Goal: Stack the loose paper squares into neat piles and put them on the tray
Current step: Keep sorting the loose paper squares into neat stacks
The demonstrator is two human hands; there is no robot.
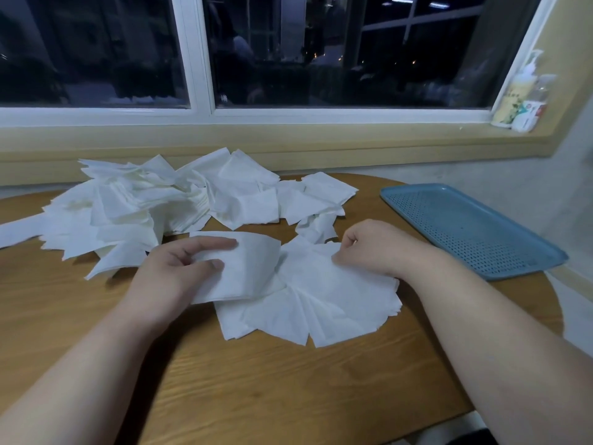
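A big loose heap of white paper squares [167, 200] covers the far left and middle of the wooden table [256, 396]. Nearer to me, several squares lie fanned out in a rough pile [321, 309]. My left hand [173, 271] pinches one paper square [244, 271] between thumb and fingers, holding it above the left side of that pile. My right hand [375, 248] is curled, its fingers pinching the far edge of the fanned pile. The blue perforated tray [465, 226] lies at the right, with no paper on it.
The table's round edge runs close behind the tray on the right. A window sill [288, 136] runs along the back, with two bottles [523, 97] standing at its right end. Bare wood lies between me and the fanned pile.
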